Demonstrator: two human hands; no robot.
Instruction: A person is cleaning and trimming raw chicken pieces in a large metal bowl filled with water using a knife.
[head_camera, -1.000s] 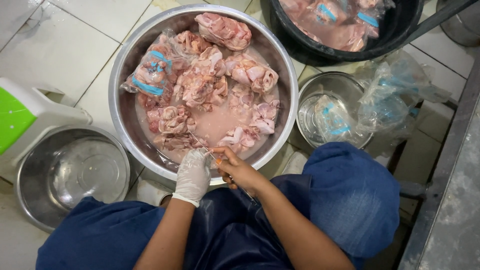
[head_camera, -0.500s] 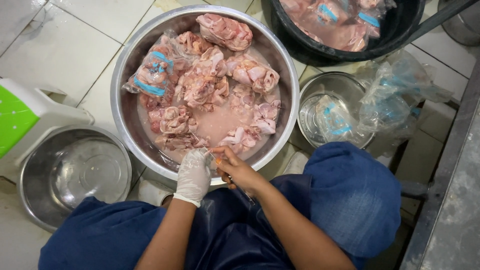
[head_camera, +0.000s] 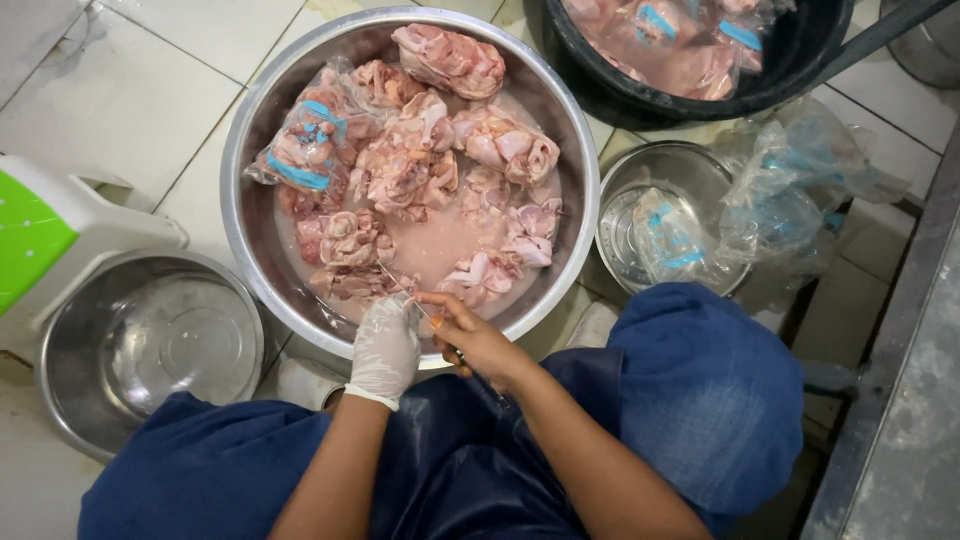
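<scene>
- The gloved left hand (head_camera: 385, 345) is closed on a piece of raw chicken (head_camera: 360, 285) at the near rim of the big steel basin (head_camera: 250, 150).
- The bare right hand (head_camera: 475, 335) is closed on a thin knife (head_camera: 405, 292), its blade pointed up-left into the meat just beyond the left hand's grip.
- The two hands are seen touching; the left is nearer the piece.
- The knife handle is hidden in the fist, and the blade tip is hard to make out against the pink water.
- An empty steel bowl (head_camera: 150, 345) is seen at the left on the tiled floor (head_camera: 130, 90).

White glove on left hand (head_camera: 384, 345), bare right hand (head_camera: 478, 338), blue trousers (head_camera: 700, 390)
</scene>
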